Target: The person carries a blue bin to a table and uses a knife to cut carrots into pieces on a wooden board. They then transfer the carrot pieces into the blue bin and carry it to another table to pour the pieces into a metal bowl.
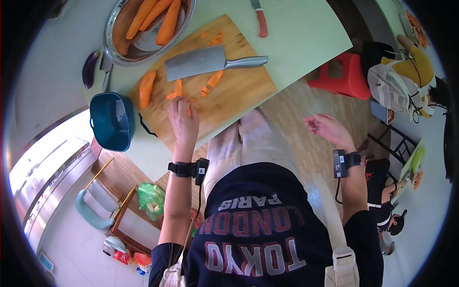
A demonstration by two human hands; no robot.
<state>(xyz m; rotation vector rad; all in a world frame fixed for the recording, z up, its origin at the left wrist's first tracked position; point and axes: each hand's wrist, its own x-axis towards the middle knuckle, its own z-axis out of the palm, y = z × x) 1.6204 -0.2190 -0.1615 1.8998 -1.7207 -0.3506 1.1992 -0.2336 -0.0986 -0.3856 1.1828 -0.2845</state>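
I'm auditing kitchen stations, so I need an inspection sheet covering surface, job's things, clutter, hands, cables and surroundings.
Surface: pale green tabletop, bearing a tan wooden rectangular cutting board.
Job's things: broad steel cleaver and orange carrot pieces on the board; long orange carrots in a round silver metal bowl.
Clutter: purple eggplant, teal plastic tub, red-handled steel knife.
Hands: left hand beside carrot pieces, contact unclear; right hand off the table, nothing seen in it.
Cables: thin black cords from boxy black wrist devices.
Surroundings: red plastic stool, other people at picture right.
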